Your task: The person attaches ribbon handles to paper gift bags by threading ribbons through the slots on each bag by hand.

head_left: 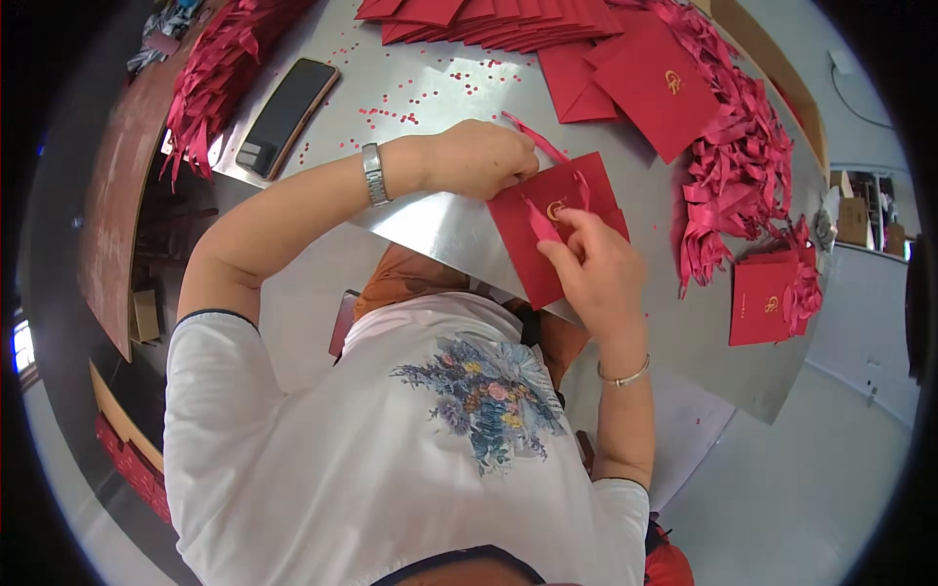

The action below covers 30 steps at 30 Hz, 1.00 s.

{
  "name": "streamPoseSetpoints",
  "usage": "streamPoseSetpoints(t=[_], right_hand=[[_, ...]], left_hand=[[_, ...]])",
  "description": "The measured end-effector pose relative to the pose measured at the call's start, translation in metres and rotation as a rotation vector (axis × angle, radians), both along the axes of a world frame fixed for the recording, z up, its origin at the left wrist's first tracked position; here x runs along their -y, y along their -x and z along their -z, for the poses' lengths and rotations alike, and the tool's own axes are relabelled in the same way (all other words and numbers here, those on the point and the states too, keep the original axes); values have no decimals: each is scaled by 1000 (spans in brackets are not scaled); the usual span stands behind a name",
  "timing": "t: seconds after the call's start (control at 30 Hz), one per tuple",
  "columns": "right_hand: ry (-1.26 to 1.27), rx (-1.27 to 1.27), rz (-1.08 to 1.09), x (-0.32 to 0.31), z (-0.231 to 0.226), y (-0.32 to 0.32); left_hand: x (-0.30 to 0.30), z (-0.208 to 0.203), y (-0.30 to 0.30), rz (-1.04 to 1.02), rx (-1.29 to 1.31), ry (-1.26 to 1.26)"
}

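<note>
Held item: small flat red paper bag with gold emblem, at the near edge of the grey metal table, between both hands; used as landmark below.
Left hand: fingers bent, touching the bag's upper left corner; fingertips partly hidden, could not tell if they pinched.
Right hand: thumb and index pinched a narrow pink ribbon over the bag's front; other fingers loosely curled.
Other ribbon length: narrow pink strip, ran beyond the bag's top edge, next to the left hand.
Wrists: silver metal watch on the left, thin silver bangle on the right.
Fanned stack: overlapping red paper bags, beyond the bag.
Loose bag: flat red paper one with gold emblem, beyond the bag and to its right, overlapping others.
Ribbon heaps: tangled pink-red pile right of the bag and beyond; second red pile far left and beyond.
Small stack: red bags with ribbons, well right of the bag.
Phone: black-screened rectangular smartphone, left of the bag and beyond.
Dots: tiny round red bits, scattered left of the bag and beyond.
</note>
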State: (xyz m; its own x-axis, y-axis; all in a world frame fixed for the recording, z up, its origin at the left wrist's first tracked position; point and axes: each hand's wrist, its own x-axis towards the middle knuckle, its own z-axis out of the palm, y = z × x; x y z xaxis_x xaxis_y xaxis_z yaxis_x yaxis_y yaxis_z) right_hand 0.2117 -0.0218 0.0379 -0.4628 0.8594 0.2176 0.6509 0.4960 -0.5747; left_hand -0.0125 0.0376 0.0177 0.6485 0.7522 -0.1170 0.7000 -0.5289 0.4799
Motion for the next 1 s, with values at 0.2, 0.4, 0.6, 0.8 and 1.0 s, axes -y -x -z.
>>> streamPoseSetpoints(t=[0.2,0.4,0.6,0.8,1.0], right_hand=[[-27,-294,369,28,47,-32],[-71,180,247,23,49,-27],[-58,178,248,24,50,-27],[-49,197,238,23,47,-27],[-56,174,216,21,47,-28]], left_hand=[[-1,8,3,-22,38,-8],[-7,7,9,-48,-9,-85],[-26,0,42,-416,-97,-308],[-32,19,40,-626,-57,-323],[-48,17,44,-746,-34,-322]])
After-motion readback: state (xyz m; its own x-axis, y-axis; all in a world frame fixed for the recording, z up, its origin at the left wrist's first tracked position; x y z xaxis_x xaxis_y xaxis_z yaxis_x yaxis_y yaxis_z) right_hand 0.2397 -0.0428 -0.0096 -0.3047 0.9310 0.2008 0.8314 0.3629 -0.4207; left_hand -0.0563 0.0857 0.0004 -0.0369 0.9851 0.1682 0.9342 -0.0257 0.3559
